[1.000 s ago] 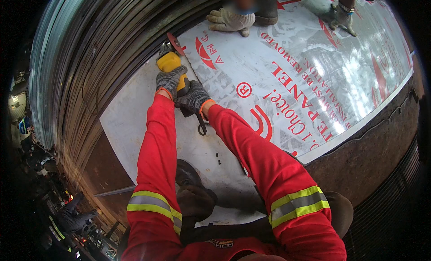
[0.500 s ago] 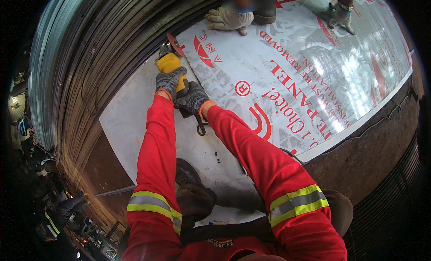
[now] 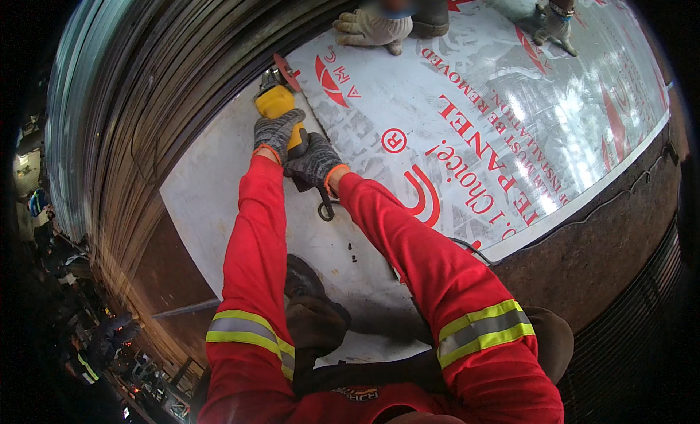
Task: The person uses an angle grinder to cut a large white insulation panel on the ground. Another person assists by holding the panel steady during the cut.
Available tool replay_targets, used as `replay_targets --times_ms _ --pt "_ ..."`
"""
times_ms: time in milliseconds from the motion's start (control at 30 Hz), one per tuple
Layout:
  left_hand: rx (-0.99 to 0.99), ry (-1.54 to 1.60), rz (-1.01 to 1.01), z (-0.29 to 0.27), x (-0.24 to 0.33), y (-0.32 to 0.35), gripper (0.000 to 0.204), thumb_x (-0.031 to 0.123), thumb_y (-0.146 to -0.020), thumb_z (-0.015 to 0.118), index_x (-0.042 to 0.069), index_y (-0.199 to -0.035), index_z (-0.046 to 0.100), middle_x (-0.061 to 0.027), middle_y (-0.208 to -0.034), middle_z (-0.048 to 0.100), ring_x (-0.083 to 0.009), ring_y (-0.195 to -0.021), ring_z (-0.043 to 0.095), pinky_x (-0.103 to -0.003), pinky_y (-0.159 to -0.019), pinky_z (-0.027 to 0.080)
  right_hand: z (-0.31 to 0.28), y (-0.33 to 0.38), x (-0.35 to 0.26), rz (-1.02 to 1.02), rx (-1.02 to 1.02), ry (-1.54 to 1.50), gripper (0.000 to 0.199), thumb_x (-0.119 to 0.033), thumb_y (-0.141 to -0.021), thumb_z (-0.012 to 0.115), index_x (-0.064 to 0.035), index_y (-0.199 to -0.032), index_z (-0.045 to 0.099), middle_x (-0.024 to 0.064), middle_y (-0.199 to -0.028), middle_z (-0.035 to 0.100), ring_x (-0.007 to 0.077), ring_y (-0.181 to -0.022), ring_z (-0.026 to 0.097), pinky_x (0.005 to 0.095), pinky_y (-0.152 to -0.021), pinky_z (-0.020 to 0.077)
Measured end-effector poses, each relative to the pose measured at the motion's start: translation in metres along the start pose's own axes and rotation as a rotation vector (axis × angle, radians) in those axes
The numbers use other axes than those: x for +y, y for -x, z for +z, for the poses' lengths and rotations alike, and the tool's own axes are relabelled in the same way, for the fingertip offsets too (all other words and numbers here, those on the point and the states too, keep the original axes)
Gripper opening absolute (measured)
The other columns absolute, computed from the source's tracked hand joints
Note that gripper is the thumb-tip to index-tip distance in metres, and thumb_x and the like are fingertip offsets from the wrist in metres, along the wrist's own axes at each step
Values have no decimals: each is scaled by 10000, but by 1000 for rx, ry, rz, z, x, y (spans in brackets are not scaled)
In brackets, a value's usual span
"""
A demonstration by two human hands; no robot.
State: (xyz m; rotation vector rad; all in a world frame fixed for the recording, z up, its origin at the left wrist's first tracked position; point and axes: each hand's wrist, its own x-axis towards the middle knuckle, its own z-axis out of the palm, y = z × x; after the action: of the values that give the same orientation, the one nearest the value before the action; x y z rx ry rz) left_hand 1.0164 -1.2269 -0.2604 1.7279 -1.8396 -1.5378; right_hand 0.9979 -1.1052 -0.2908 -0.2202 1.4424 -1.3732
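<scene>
Both my gloved hands are wrapped round a yellow angle grinder [image 3: 275, 102]. My left hand [image 3: 277, 132] grips the body just behind its head. Farther back, my right hand [image 3: 315, 160] closes on the rear handle, with a black cord loop [image 3: 327, 208] hanging beside it. A red disc [image 3: 287, 72] stands on edge at the seam between a plain pale sheet [image 3: 200, 183] and a film-covered panel [image 3: 379, 103] with red print. Whether the disc touches the metal is hard to tell. A dark cut line [image 3: 315, 114] runs from the disc back toward my hands.
Another person's white-gloved hand [image 3: 372, 30] presses on the panel's far side; a second gloved hand [image 3: 554, 29] rests at far right, near a boot [image 3: 430, 14]. Stacked metal sheets [image 3: 138, 96] rise at left. A cable [image 3: 576, 223] trails along the panel's right edge over rusty plate [image 3: 612, 256].
The grinder and both my hands have shifted very slightly; my grip is the same. The other person's gloved hands stay on the panel.
</scene>
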Motion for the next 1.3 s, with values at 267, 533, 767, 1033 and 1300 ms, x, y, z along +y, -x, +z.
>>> replay_targets --times_ms 267,533,767,1033,1300 --pt "-8 -8 -18 6 3 9 576 298 -677 850 18 -1124 618 -108 -952 654 -252 -777 631 -405 -698 526 0 -12 17 -30 34 79 829 -352 -482 904 24 -1136 561 194 -1072 668 306 -1000 654 361 -877 512" --pt "-21 7 -13 4 0 11 542 281 -688 844 26 -1109 619 -97 -895 657 -240 -709 632 -396 -659 530 2 -8 19 -17 7 37 818 -349 -485 905 25 -1130 569 192 -1068 669 300 -990 661 359 -859 520" --pt "-1 75 -23 11 -6 14 540 235 -680 857 18 -1112 618 -94 -899 658 -239 -723 638 -387 -660 537 1 -14 33 -27 16 18 825 -351 -482 904 19 -1139 569 192 -1071 669 309 -1020 653 365 -882 515" --pt "-21 9 15 4 -9 16 550 246 -683 854 13 -1121 617 -95 -906 662 -234 -724 644 -374 -651 536 2 -6 29 -12 13 103 838 -371 -479 900 18 -1143 568 198 -1084 666 313 -1040 647 368 -897 507" --pt "-9 13 -22 9 -6 29 541 272 -680 851 21 -1102 624 -93 -892 660 -232 -707 637 -369 -647 531 2 -3 36 -28 39 88 841 -375 -482 898 21 -1147 567 197 -1087 665 314 -1035 648 368 -895 508"
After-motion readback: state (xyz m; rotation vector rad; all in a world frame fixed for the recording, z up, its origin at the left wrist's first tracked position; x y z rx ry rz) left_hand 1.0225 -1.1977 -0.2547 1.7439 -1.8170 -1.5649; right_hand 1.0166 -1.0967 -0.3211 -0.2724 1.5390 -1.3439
